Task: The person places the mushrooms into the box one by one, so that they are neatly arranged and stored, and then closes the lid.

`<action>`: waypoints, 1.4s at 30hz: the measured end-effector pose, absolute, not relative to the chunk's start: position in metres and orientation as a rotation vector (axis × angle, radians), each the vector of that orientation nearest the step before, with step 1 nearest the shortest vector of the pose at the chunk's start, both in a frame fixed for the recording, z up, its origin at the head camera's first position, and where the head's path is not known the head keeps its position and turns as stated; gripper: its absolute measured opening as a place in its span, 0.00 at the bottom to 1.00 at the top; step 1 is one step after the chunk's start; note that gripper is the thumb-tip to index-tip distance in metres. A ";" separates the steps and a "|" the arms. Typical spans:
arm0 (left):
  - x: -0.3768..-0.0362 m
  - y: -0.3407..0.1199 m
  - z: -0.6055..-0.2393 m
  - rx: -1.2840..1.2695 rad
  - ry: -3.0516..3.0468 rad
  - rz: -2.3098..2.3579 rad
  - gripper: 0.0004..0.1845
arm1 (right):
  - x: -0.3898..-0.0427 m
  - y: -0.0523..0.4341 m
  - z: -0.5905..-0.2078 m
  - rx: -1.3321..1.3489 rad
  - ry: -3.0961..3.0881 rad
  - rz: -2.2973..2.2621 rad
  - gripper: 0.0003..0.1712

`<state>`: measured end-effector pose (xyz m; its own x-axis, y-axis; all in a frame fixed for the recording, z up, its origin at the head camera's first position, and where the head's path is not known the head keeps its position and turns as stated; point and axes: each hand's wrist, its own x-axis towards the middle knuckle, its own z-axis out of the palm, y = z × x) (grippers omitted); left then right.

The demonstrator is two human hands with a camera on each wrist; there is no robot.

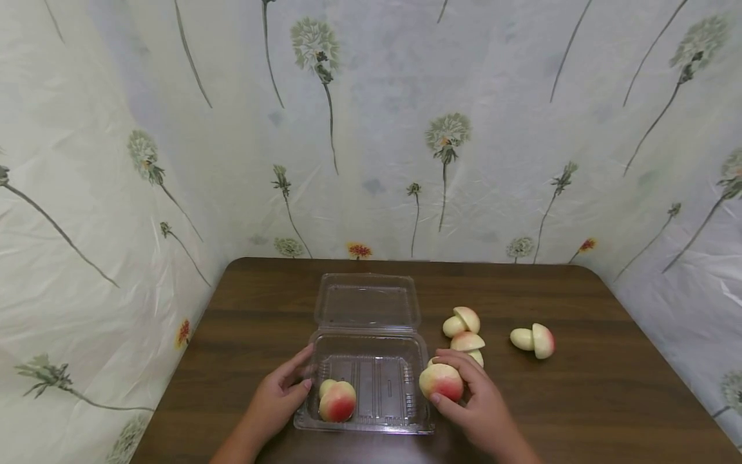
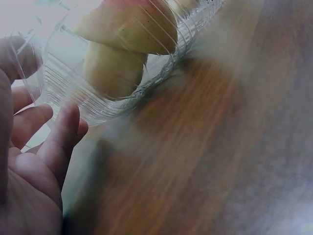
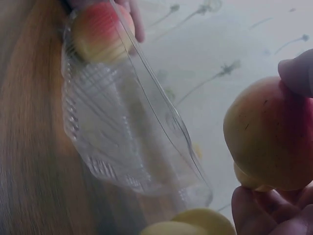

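Observation:
A clear plastic clamshell container (image 1: 379, 422) stands on the table with its lid (image 1: 368, 303) folded back. Inside, at the left, lies a mushroom (image 1: 337, 403) with a cream stem and a red-blushed cap. My left hand (image 1: 284, 393) grips the container's left side, thumb by the rim and fingers along the outer wall. In my right hand (image 1: 478, 399) is another such mushroom (image 3: 269, 132), held by its cap between thumb and fingers just off the container's right side. The right fingers partly hide its stem in the head view.
Beyond my right hand lie two mushrooms close together, a farther mushroom (image 1: 462, 321) and a nearer mushroom (image 1: 467, 343) partly behind the fingers. Another mushroom (image 1: 533, 340) lies on its side farther right. A flower-patterned curtain (image 1: 371, 129) surrounds the brown wooden table (image 1: 580, 399).

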<state>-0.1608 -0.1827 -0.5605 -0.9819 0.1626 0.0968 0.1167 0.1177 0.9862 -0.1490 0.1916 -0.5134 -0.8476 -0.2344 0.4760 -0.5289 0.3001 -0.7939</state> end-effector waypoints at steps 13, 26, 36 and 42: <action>-0.162 -0.185 -0.564 0.329 2.334 2.020 0.32 | -0.146 0.177 -0.517 0.737 -2.381 1.519 0.29; -0.161 -0.185 -0.564 0.359 2.350 2.031 0.31 | -0.145 0.155 -0.514 0.838 -2.380 1.452 0.30; -0.161 -0.185 -0.563 0.354 2.343 2.027 0.32 | -0.145 0.147 -0.513 0.886 -2.407 1.352 0.30; -0.161 -0.186 -0.563 0.368 2.327 2.027 0.32 | -0.145 0.145 -0.511 0.878 -2.458 1.317 0.29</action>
